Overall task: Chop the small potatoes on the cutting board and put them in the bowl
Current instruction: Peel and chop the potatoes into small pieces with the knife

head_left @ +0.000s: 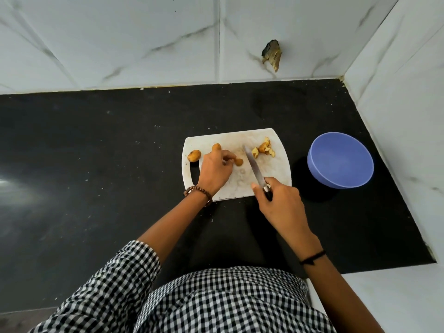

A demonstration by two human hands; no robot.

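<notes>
Right hand [281,203]: closed round the handle of the knife [254,168], at the near right corner of the board [274,171]. The blade points away from the person and slants left, with its tip near the middle of the board. Whether the edge touches the board cannot be told.

Left hand [215,171]: over the left half of the board, fingers curled, fingertips pinching a cut potato [238,161] just left of the blade. A bead bracelet [198,192] sits on this wrist and a black thread [312,257] on the right wrist.

A whole potato [216,147] lies just beyond the left knuckles. A second whole potato [194,155] lies at the board's left edge. The chopped pieces [264,150] are heaped at the far right corner of the board, right of the blade.

The bowl [341,162], blue, stands on the worktop [96,176] to the right of the board, apart from it. The worktop is black and meets a tiled wall [144,44] behind and at the right.
</notes>
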